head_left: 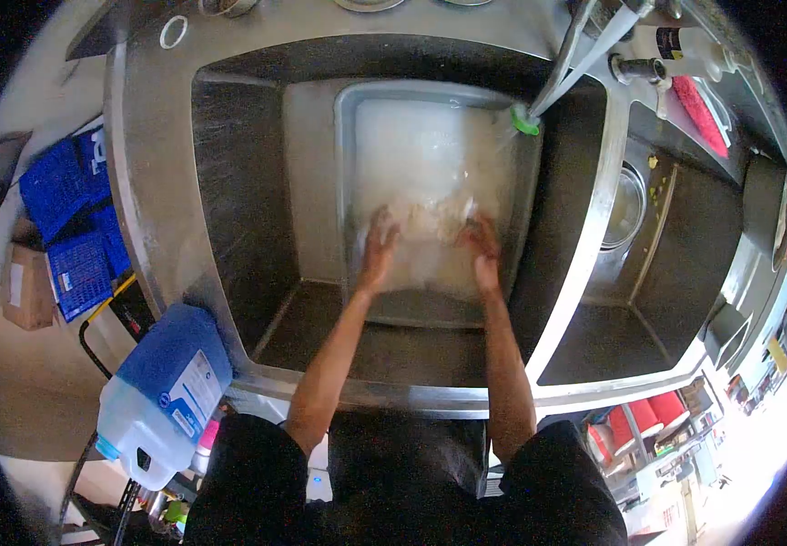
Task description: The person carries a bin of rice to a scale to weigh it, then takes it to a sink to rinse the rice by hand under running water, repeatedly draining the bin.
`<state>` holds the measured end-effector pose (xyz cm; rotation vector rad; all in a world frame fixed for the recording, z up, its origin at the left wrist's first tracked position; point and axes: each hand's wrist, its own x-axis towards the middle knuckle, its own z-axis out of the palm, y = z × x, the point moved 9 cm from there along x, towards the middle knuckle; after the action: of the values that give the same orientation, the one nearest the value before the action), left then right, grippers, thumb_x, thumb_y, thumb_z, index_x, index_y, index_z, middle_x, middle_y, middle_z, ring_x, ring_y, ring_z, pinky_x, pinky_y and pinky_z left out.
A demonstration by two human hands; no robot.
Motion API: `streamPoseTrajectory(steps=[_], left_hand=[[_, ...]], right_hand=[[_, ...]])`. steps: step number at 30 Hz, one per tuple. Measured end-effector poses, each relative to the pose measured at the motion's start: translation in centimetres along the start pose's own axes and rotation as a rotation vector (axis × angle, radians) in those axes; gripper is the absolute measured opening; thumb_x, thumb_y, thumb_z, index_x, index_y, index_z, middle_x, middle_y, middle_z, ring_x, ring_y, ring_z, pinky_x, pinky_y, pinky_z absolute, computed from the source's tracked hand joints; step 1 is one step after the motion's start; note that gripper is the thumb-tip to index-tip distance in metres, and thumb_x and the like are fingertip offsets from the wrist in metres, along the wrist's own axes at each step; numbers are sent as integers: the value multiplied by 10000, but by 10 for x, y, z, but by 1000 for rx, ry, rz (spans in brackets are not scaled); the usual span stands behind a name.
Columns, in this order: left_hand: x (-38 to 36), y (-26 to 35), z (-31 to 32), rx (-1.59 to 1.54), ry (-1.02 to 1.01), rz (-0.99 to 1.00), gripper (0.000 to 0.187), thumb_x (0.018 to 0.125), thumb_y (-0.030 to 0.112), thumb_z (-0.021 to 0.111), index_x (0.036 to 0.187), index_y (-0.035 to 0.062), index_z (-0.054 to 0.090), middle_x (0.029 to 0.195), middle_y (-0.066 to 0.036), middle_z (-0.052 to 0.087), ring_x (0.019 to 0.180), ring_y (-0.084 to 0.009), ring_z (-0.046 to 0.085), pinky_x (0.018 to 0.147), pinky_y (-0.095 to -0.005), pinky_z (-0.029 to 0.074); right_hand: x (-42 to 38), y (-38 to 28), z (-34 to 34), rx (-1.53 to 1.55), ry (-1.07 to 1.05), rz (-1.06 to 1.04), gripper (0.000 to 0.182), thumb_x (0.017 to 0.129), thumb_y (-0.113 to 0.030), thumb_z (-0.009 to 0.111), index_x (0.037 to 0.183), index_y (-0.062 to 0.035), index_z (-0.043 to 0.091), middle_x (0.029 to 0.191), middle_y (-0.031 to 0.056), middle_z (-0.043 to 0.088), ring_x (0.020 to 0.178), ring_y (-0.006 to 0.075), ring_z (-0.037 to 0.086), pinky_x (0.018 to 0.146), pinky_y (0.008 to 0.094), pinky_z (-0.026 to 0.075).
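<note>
A grey plastic tub (346, 164) stands in the deep metal sink. It holds cloudy, whitish water (411, 136). Both my hands reach into it at the middle. My left hand (378, 246) is at the tub's left side, fingers loosely apart at the water's surface and nothing visibly gripped. On the right, my right hand (481, 247) has bent, blurred fingers beside a small white thing. Between the hands lies a pale, lumpy mass (434, 218), too blurred to name. A tap nozzle with a green tip (525, 120) hangs over the tub's far right corner.
A second sink to the right holds a round metal pot (625, 209) and scraps. At the left stands a blue-and-white jug (170, 391), with blue crates (79, 264) and a cardboard box (27, 287) beyond. A white ring (173, 32) and red cloth (701, 114) lie on the back ledge.
</note>
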<state>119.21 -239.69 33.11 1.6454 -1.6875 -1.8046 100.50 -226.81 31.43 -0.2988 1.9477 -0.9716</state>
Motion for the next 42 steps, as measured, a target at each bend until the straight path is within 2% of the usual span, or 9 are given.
streamPoseTrajectory(steps=[4, 13, 18, 23, 30, 33, 36, 40, 42], left_hand=[[82, 8, -35, 132, 233, 5, 496, 941, 314, 393, 1333, 13, 358, 1401, -142, 349, 1299, -257, 315, 1081, -363, 233], [201, -87, 48, 975, -400, -22, 438, 907, 329, 444, 1180, -7, 511, 1269, -210, 470, 1205, -328, 418, 1041, -387, 300], [147, 68, 18, 728, -303, 262, 397, 857, 351, 507, 1096, 46, 593, 1178, -195, 538, 1112, -366, 489, 977, -420, 374], [206, 65, -15, 698, 178, 362, 359, 869, 354, 481, 1115, 116, 588, 1163, -161, 550, 1093, -338, 506, 928, -440, 398], [224, -6, 29, 598, -63, 251, 330, 848, 226, 479, 1085, 1, 529, 1007, -248, 582, 931, -384, 566, 833, -470, 437], [178, -26, 47, 775, -183, 344, 354, 780, 146, 505, 1110, 23, 540, 1061, -226, 572, 982, -365, 552, 884, -451, 418], [119, -27, 57, 967, -307, 113, 443, 788, 187, 542, 1207, 55, 490, 1180, -208, 522, 1052, -374, 515, 922, -512, 381], [17, 34, 53, 1031, 127, 439, 551, 893, 393, 460, 1340, 83, 368, 1394, -223, 294, 1256, -427, 316, 989, -589, 288], [15, 30, 62, 969, -226, 179, 559, 893, 412, 467, 1363, 136, 344, 1442, -188, 216, 1277, -413, 287, 1012, -593, 258]], right_hand=[[78, 7, -26, -105, 233, -322, 670, 823, -447, 511, 1340, -53, 346, 1355, 136, 365, 1273, 295, 320, 1059, 419, 273], [168, 38, 54, -243, -211, -253, 494, 834, -239, 530, 1265, -19, 435, 1246, 190, 481, 1206, 323, 412, 1058, 410, 285], [74, -68, 33, -682, -228, -524, 436, 828, -179, 583, 1225, -26, 486, 1246, 142, 493, 1207, 276, 416, 1031, 377, 312], [160, -44, -13, -271, 46, -484, 419, 851, -201, 559, 1230, -40, 482, 1244, 106, 485, 1193, 243, 417, 985, 353, 348], [278, 123, 35, -384, 181, -49, 431, 910, -252, 460, 1287, -47, 425, 1218, 87, 487, 1136, 227, 448, 924, 335, 389], [213, 134, 66, 425, -254, -17, 530, 924, -328, 417, 1346, -21, 324, 1241, 112, 468, 1093, 218, 481, 916, 346, 396], [145, 115, 69, -366, -381, -282, 603, 870, -346, 517, 1339, -4, 352, 1259, 183, 477, 1071, 242, 528, 890, 377, 427], [142, 24, 39, -533, -101, -326, 553, 725, -242, 656, 1189, 11, 492, 1109, 267, 522, 996, 308, 551, 840, 395, 455], [131, -18, 32, -619, 27, -321, 531, 653, -190, 725, 1113, 19, 562, 1034, 309, 544, 959, 341, 562, 816, 404, 468]])
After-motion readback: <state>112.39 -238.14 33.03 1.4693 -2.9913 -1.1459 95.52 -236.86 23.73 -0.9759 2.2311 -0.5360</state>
